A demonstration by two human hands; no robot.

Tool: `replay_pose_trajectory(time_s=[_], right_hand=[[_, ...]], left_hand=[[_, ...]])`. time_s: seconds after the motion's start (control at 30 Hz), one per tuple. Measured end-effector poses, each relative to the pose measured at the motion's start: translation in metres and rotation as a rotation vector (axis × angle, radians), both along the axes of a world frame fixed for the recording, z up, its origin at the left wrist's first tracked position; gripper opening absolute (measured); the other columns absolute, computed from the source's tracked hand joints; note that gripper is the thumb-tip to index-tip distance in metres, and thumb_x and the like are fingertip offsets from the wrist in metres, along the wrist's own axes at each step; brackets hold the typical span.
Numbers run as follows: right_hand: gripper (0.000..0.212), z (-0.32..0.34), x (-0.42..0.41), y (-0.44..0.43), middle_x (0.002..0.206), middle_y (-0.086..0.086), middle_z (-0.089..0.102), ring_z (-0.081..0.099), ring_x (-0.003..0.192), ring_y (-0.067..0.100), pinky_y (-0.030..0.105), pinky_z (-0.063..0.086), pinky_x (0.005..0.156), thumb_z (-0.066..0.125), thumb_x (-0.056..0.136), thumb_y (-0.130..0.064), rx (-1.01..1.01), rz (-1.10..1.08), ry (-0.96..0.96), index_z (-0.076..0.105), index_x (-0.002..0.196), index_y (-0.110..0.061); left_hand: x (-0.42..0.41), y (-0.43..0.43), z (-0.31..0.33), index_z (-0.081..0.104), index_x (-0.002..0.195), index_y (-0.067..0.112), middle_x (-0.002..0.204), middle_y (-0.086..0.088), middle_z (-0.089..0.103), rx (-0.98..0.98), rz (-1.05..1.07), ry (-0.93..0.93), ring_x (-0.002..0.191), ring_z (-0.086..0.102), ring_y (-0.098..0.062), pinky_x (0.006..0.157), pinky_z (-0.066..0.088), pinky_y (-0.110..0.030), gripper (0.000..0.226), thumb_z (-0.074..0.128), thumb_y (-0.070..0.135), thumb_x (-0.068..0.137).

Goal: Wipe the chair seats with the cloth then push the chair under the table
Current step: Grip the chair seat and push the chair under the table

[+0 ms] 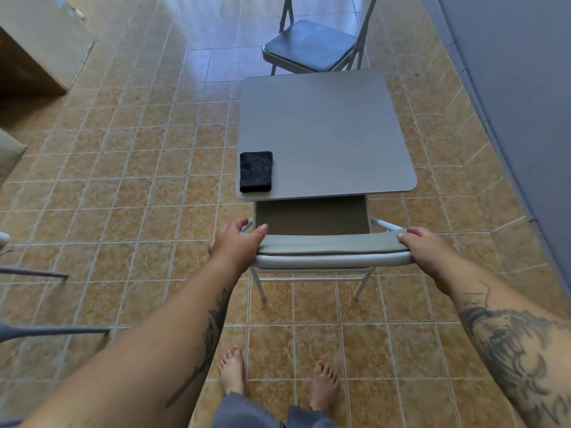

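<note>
Square grey table [327, 131], rounded corners, top flat and mostly bare. One item on it: a folded black cloth [256, 171], lying flat at the near-left corner, its left edge almost flush with the table's left edge, its near edge just short of the front rim.

Tiled floor [129, 186], tan with pale grout. Standing directly on it: the table; a near chair [332, 248] with its seat partly under the table's front edge; a second chair [312, 46] with a dark seat beyond the far edge, possibly just clear of the table. Two bare feet [233, 370] stand on the tiles nearest the camera.
</note>
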State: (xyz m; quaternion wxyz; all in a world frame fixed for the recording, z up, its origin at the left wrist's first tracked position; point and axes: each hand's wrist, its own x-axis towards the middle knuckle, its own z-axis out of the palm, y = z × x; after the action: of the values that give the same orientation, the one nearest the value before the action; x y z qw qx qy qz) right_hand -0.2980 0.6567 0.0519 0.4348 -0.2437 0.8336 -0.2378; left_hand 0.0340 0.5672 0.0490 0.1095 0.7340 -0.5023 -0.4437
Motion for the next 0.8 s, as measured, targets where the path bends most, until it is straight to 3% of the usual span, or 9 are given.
replay_pose_trajectory(time_s=[0.2, 0.47, 0.67, 0.8], right_hand=[[0.058, 0.001, 0.002, 0.003, 0.138, 0.008, 0.042, 0.049, 0.117, 0.027, 0.047, 0.041, 0.104, 0.058, 0.076, -0.051, -0.020, 0.019, 0.004, 0.056, 0.128, -0.024], [0.043, -0.002, 0.008, -0.021, 0.133, 0.012, 0.042, 0.051, 0.109, 0.030, 0.037, 0.045, 0.087, 0.055, 0.091, -0.033, -0.085, -0.018, 0.067, 0.054, 0.131, -0.017], [0.038, -0.005, 0.027, -0.027, 0.136, 0.012, 0.038, 0.047, 0.103, 0.026, 0.036, 0.044, 0.089, 0.056, 0.093, -0.025, -0.110, -0.039, 0.068, 0.055, 0.128, -0.013], [0.031, -0.005, 0.019, -0.019, 0.127, 0.013, 0.045, 0.052, 0.101, 0.027, 0.034, 0.043, 0.083, 0.060, 0.089, -0.019, -0.091, -0.033, 0.048, 0.063, 0.118, -0.010]], left_hand=[[-0.003, 0.007, 0.002, 0.058, 0.126, 0.032, 0.139, -0.001, 0.052, -0.110, 0.052, 0.016, 0.129, 0.045, -0.029, 0.105, 0.041, -0.052, 0.068, 0.046, 0.071, 0.071], [-0.003, -0.014, 0.007, 0.060, 0.123, 0.028, 0.128, 0.003, 0.058, -0.205, 0.070, 0.007, 0.119, 0.051, -0.024, 0.099, 0.046, -0.049, 0.042, 0.052, 0.051, 0.090], [0.014, -0.030, 0.001, 0.061, 0.125, 0.027, 0.130, 0.000, 0.057, -0.116, -0.009, -0.034, 0.122, 0.049, -0.027, 0.103, 0.042, -0.050, 0.053, 0.048, 0.060, 0.086], [0.009, -0.020, 0.004, 0.064, 0.121, 0.027, 0.127, 0.000, 0.061, -0.058, -0.081, -0.091, 0.128, 0.043, -0.032, 0.107, 0.037, -0.051, 0.056, 0.047, 0.063, 0.083]])
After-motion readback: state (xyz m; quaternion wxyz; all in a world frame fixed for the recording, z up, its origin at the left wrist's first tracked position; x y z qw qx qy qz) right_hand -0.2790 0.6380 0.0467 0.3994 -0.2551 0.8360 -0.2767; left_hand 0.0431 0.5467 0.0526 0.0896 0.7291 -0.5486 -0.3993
